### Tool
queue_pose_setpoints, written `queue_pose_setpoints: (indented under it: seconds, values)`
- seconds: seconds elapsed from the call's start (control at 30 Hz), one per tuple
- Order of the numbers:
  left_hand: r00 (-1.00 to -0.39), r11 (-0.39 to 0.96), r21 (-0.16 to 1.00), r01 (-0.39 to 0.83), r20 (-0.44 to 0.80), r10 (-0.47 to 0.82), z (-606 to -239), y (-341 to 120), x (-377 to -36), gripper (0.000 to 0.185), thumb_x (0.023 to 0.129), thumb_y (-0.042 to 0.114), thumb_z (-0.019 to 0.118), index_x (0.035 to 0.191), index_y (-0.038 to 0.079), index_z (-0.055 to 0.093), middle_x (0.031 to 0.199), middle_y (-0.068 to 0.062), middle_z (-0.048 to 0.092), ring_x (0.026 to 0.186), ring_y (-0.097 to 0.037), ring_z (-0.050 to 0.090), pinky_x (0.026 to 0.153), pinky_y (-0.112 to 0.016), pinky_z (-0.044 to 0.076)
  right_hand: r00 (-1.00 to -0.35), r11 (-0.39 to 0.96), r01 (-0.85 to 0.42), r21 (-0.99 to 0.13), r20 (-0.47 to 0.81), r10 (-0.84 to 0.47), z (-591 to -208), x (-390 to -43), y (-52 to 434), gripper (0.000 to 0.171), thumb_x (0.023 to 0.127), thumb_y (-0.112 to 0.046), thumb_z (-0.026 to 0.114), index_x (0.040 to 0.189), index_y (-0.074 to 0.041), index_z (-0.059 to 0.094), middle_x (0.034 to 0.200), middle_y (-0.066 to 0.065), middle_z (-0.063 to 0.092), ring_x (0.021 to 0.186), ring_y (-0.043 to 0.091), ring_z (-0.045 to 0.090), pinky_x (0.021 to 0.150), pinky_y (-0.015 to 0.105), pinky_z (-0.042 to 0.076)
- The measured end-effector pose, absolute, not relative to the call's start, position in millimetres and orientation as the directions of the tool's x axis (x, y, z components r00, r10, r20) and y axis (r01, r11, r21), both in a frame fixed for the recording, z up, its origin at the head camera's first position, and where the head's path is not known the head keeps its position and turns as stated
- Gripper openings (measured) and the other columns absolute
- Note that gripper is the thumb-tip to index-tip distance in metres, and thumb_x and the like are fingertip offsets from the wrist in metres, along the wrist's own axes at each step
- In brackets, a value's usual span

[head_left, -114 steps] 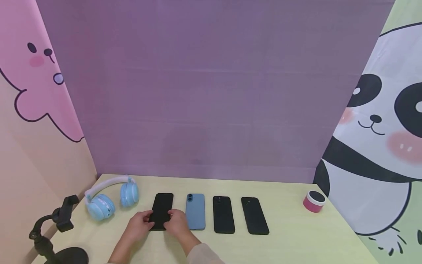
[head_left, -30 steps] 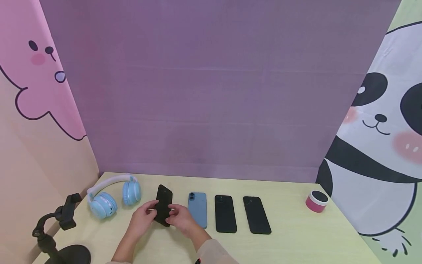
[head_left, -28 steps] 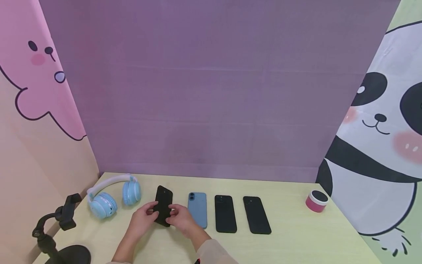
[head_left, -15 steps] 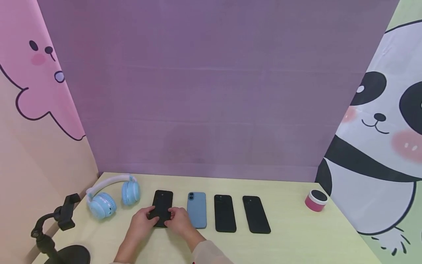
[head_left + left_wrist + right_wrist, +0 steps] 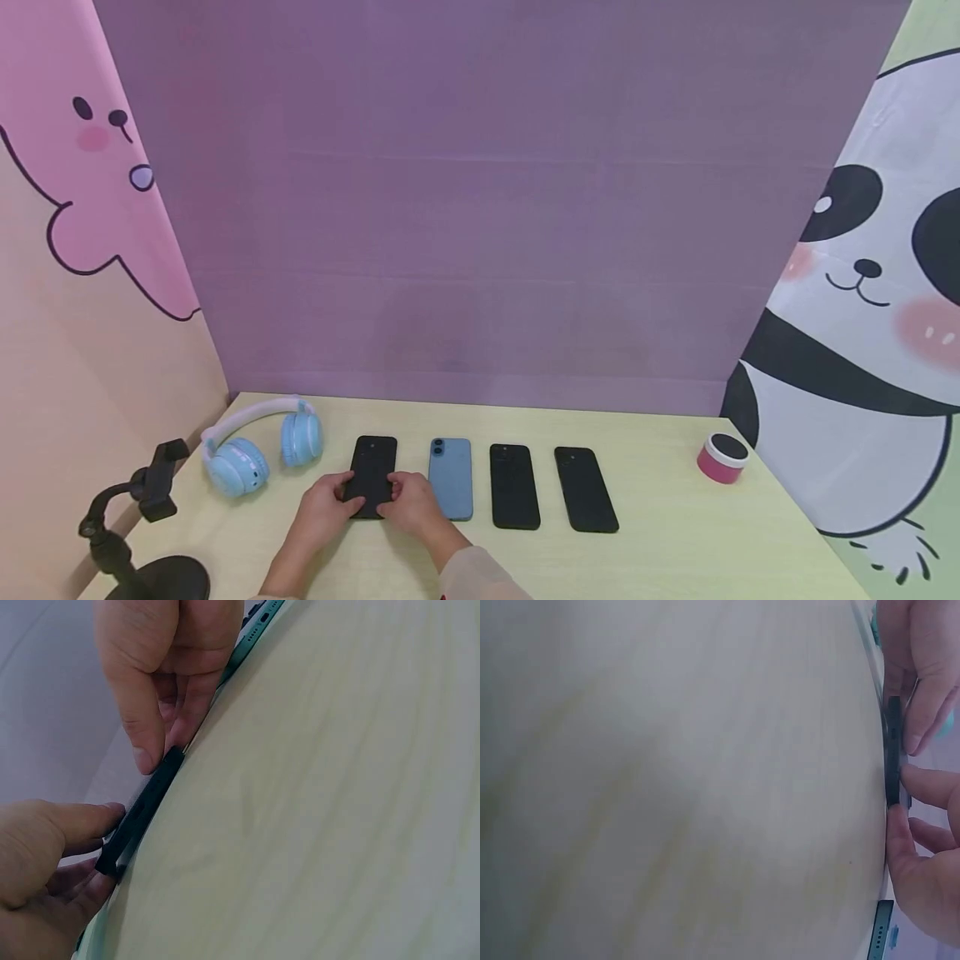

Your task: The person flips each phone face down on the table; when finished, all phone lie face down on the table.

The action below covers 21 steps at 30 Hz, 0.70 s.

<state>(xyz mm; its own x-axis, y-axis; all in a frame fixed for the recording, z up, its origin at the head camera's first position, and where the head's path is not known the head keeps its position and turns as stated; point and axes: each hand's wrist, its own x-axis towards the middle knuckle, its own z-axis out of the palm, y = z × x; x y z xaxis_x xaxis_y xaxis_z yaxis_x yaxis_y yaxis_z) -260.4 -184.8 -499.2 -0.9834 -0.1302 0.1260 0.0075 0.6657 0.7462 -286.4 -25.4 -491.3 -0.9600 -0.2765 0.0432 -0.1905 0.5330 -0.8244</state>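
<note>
No writing can be read. The flat black rectangular phone, lying toward the counter's front-left, is pinched at its near end between the left hand and right hand.

Black phone, pale-yellow table
</note>
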Motion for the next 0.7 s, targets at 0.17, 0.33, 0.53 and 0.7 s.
queue_pose_setpoints:
  seconds: [0.17, 0.33, 0.53, 0.7]
  values:
    - [-0.985, 0.665, 0.747, 0.015, 0.127, -0.121, -499.7, -183.8, -262.0, 0.053, 0.082, 0.009, 0.077, 0.124, -0.014, 0.057, 0.082, -0.008, 0.049, 0.073, -0.021, 0.046, 0.063, -0.034, 0.039, -0.961, 0.533, -0.188, -0.825, 0.041, -0.274, -490.5, -285.7, -24.9, 0.045, 0.078, -0.004, 0.081, 0.119, 0.006, 0.064, 0.090, 0.003, 0.062, 0.084, 0.016, 0.058, 0.078, 0.033, 0.052]
    - [-0.985, 0.677, 0.735, 0.032, 0.138, -0.103, -501.3, -184.0, -264.2, 0.052, 0.082, 0.009, 0.077, 0.123, -0.015, 0.057, 0.099, -0.019, 0.058, 0.083, -0.028, 0.053, 0.074, -0.041, 0.046, -0.963, 0.542, -0.188, -0.819, 0.045, -0.266, -488.9, -284.8, -25.9, 0.046, 0.078, -0.004, 0.081, 0.119, 0.007, 0.064, 0.088, 0.002, 0.059, 0.082, 0.014, 0.055, 0.078, 0.033, 0.051]
    - [-0.988, 0.706, 0.707, 0.040, 0.132, -0.076, -501.6, -182.9, -265.6, 0.049, 0.084, 0.009, 0.074, 0.123, -0.016, 0.056, 0.119, -0.033, 0.055, 0.115, -0.049, 0.051, 0.094, -0.057, 0.041, -0.961, 0.555, -0.191, -0.810, 0.039, -0.273, -488.1, -284.6, -25.8, 0.046, 0.079, -0.004, 0.080, 0.121, 0.007, 0.063, 0.087, 0.002, 0.057, 0.081, 0.014, 0.053, 0.078, 0.033, 0.051]
    - [-0.989, 0.716, 0.697, 0.037, 0.130, -0.076, -500.5, -181.3, -263.9, 0.048, 0.085, 0.008, 0.073, 0.123, -0.016, 0.056, 0.120, -0.032, 0.054, 0.115, -0.049, 0.050, 0.095, -0.057, 0.041, -0.958, 0.566, -0.198, -0.801, 0.036, -0.285, -487.6, -284.4, -25.1, 0.046, 0.080, -0.006, 0.080, 0.121, 0.006, 0.063, 0.087, 0.002, 0.057, 0.082, 0.015, 0.055, 0.078, 0.033, 0.051]
